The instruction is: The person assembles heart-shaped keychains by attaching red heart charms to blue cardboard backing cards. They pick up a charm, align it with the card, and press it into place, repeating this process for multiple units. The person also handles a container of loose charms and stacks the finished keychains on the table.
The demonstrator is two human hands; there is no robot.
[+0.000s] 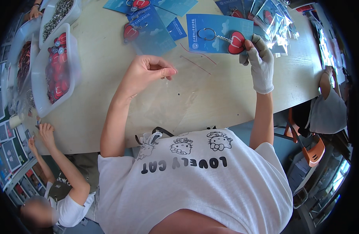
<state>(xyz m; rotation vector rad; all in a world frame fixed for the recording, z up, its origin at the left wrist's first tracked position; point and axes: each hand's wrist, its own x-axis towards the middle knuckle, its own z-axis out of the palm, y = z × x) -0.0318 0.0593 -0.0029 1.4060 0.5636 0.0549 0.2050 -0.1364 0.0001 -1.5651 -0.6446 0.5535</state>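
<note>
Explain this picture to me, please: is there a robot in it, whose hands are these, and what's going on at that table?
There's no robot here, just a person. A wide fisheye camera worn on the head looks down, so straight edges bend near the rim and the person's own white shirt fills the lower part.

The right hand, in a white glove, holds a blue card with a red heart keychain on it. The bare left hand is curled above the table; whether it pinches anything clear is hard to tell.

More blue cards lie beyond the hands, and a clear tub on the left holds more red hearts. Other people sit nearby.
</note>
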